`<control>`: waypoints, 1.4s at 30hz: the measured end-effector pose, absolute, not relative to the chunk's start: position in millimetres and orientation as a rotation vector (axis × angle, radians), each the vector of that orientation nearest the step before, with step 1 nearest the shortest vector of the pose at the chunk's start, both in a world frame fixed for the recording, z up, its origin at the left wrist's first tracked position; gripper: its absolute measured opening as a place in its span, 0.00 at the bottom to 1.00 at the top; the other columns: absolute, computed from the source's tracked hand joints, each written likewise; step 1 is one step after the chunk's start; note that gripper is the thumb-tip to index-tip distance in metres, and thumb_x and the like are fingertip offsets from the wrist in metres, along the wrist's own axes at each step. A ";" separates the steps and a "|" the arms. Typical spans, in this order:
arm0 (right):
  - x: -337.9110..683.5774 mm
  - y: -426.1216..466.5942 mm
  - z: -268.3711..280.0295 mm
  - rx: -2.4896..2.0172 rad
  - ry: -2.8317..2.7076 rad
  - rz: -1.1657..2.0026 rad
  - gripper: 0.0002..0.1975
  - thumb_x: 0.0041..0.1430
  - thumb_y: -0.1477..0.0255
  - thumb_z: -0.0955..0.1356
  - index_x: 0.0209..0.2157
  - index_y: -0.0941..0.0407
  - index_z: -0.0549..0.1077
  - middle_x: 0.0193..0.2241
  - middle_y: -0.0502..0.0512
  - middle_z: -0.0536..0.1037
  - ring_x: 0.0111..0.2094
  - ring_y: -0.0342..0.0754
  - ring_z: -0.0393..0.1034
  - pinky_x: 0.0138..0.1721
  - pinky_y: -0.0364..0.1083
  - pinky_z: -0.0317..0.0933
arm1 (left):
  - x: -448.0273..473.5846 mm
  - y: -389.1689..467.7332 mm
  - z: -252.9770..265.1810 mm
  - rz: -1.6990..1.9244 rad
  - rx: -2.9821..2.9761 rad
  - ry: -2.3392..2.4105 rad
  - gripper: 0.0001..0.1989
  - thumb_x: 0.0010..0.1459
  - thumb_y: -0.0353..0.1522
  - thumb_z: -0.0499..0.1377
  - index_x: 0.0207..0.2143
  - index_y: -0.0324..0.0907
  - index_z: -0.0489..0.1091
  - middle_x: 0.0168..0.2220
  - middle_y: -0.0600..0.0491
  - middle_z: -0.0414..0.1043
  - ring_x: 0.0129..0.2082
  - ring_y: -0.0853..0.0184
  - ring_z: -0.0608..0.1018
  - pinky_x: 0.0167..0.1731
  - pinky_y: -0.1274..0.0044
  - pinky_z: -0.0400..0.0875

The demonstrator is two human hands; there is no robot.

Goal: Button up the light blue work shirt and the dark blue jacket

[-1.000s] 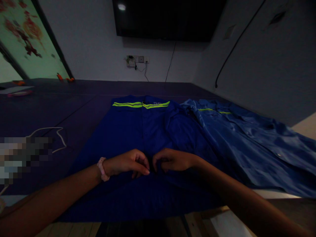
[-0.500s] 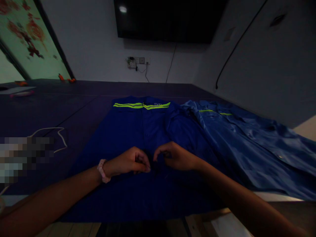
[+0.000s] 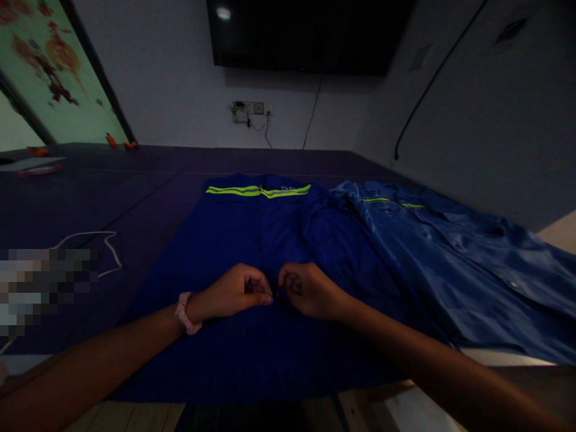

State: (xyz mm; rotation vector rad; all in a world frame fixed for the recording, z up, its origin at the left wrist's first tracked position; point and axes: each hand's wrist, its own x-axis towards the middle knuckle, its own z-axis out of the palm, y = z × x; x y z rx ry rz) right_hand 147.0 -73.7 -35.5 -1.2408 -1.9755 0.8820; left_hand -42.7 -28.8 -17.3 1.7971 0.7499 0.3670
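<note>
A dark blue work jacket point(image 3: 216, 240) with yellow-green reflective strips across the chest lies spread out, its front towards me. Over the middle of its lower front, my left hand point(image 3: 238, 291) is closed in a pinch on the cloth at the front edge; a pink scrunchie point(image 3: 188, 313) circles that wrist. Just to its right, my right hand point(image 3: 310, 291) has curled fingers pinching the same front edge, a small gap from the left fingertips. Shadow hides exactly what lies between the fingertips. Small buttons run up the jacket's centre line above the hands.
A second, lighter blue jacket point(image 3: 432, 258) lies to the right, touching the first one's sleeve. The purple-covered table point(image 3: 148, 180) carries a white cable point(image 3: 112, 240) and a blurred patch at left. A screen point(image 3: 310, 36) and sockets point(image 3: 258, 108) are on the wall behind.
My right hand has lowered slightly and its fingers have curled in tighter. The left thumb and fingers have drawn closer together. Both jackets lie as before.
</note>
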 end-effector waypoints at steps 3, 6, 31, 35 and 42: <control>145.8 -72.7 -36.0 -1.259 -1.988 0.838 0.11 0.41 0.85 0.62 0.27 0.57 0.65 0.14 0.42 0.63 0.14 0.35 0.56 0.16 0.35 0.46 | -42.1 -31.0 -16.6 0.381 1.858 0.730 0.07 0.45 0.33 0.62 0.25 0.37 0.71 0.22 0.56 0.70 0.22 0.75 0.69 0.24 0.82 0.61; 144.2 -72.1 -28.3 -1.321 -1.909 0.854 0.07 0.41 0.83 0.62 0.24 0.58 0.65 0.14 0.44 0.64 0.15 0.36 0.57 0.16 0.36 0.47 | -41.5 -33.0 -13.8 0.390 1.869 0.730 0.08 0.46 0.34 0.61 0.25 0.37 0.71 0.22 0.56 0.70 0.22 0.74 0.69 0.24 0.82 0.61; 148.8 -52.5 -43.5 -1.169 -1.374 1.531 0.18 0.39 0.60 0.73 0.25 0.61 0.72 0.11 0.43 0.65 0.11 0.34 0.53 0.12 0.36 0.43 | -37.6 -27.9 -17.6 0.543 1.370 0.865 0.09 0.39 0.30 0.65 0.25 0.37 0.71 0.22 0.57 0.70 0.22 0.76 0.69 0.26 0.81 0.61; 148.0 -55.4 -38.3 -1.223 -1.418 1.527 0.17 0.38 0.61 0.73 0.25 0.61 0.71 0.13 0.44 0.66 0.11 0.34 0.54 0.12 0.36 0.44 | -38.3 -28.8 -21.3 0.564 1.402 0.856 0.08 0.40 0.30 0.64 0.26 0.37 0.70 0.22 0.58 0.69 0.22 0.76 0.68 0.25 0.82 0.61; 145.4 -57.8 -34.7 -1.259 -1.464 1.502 0.18 0.35 0.62 0.74 0.23 0.61 0.70 0.13 0.44 0.67 0.13 0.34 0.55 0.13 0.36 0.46 | -39.7 -24.5 -31.2 0.595 1.606 0.828 0.07 0.41 0.30 0.62 0.26 0.36 0.69 0.25 0.55 0.71 0.25 0.74 0.71 0.27 0.81 0.64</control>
